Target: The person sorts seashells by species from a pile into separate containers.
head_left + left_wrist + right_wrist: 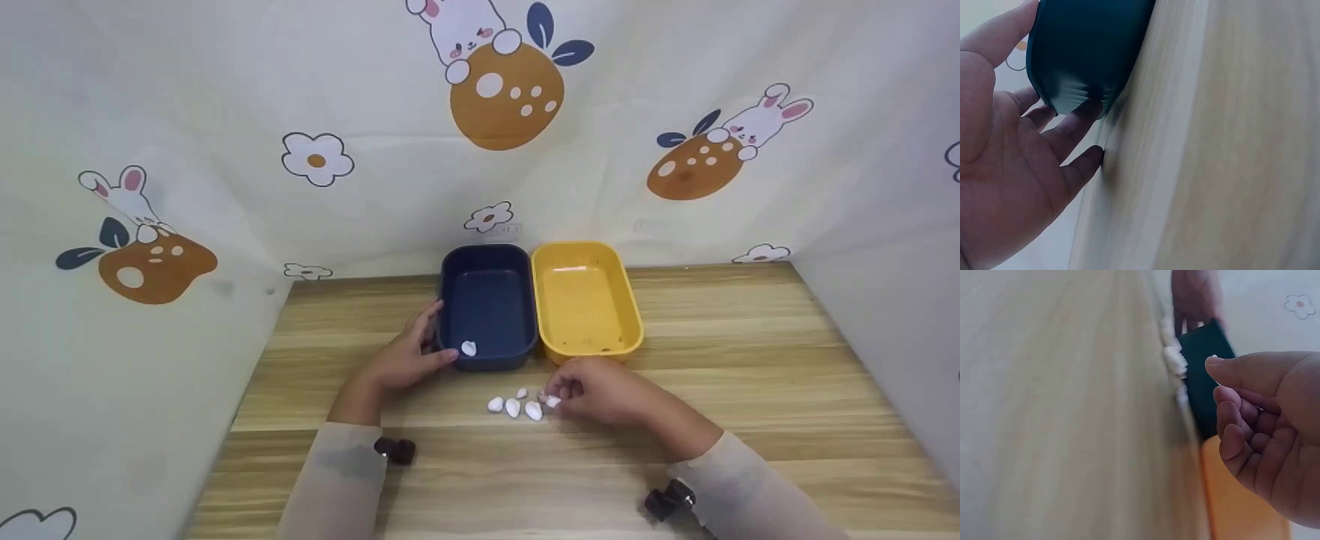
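In the head view, the left hand [409, 356] rests at the near left corner of a dark blue bin [487, 363], thumb on the rim. Its spread, fairly straight fingers [1075, 126] touch the bin's side in the left wrist view. One small white shell-like piece [469, 348] lies inside this bin. The right hand [604, 391], just in front of a yellow bin [634, 322], pinches another white piece [553, 401] between thumb and index finger. Its other fingers [1233, 441] are curled in the right wrist view. Beside it, several white pieces [513, 407] lie on the table.
The two bins stand side by side on the wood-grain table [720, 337], near the back wall's patterned cloth [375, 217]. Small dark specks show on the floor of the yellow bin. Cloth also hangs at both sides. Dark clips [395, 450] sit at the sleeves.
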Available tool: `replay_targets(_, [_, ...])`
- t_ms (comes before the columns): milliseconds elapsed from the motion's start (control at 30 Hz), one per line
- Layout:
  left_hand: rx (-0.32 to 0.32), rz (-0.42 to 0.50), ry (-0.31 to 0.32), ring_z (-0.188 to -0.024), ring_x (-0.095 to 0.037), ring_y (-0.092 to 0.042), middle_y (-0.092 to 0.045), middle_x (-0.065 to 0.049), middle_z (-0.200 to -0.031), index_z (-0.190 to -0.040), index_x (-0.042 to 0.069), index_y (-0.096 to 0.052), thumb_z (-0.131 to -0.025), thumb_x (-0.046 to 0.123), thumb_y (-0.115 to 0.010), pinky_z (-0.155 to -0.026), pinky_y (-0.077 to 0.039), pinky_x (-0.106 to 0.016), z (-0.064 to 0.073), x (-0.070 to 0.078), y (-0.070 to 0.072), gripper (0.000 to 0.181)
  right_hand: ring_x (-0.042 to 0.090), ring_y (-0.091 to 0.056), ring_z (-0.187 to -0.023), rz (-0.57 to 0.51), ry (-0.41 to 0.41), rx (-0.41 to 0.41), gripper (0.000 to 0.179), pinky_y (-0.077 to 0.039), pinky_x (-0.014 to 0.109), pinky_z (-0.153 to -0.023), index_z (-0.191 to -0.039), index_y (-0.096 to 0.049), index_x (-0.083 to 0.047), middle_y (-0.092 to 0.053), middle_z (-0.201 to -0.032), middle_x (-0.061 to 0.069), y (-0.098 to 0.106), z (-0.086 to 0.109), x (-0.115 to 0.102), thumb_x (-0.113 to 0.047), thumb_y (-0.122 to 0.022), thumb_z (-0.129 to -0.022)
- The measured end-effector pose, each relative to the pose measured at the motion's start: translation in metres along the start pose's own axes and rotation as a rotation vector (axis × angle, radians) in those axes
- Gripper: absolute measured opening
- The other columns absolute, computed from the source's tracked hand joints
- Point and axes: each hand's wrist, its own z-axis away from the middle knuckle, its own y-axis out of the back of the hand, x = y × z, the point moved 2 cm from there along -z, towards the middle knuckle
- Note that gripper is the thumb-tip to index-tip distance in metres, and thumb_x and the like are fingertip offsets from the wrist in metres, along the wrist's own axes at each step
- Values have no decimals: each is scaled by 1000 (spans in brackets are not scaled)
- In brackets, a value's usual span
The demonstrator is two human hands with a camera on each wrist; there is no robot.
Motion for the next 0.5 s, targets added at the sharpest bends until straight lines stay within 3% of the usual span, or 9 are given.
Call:
replay_targets(167, [0,5,-2,-160,-41,-35,-9,-14,-181,-173,29,-15,-97,50,-77,-131,-32,-56,0,0,0,100,7,-61,-83,15,-43,67,12,-54,23,-76,-100,-81,-25,-69,-86,-13,17,4,-3,-19,-85,-90])
replay_targets(500, [-5,2,0,-163,-38,-31,-7,-14,-182,-173,28,-15,-97,50,-78,-132,-30,-53,0,2,1,101,13,-64,-87,-54,-115,199,14,-56,24,-79,-105,-80,-16,-73,-92,-2,53,12,10,-17,-84,-92])
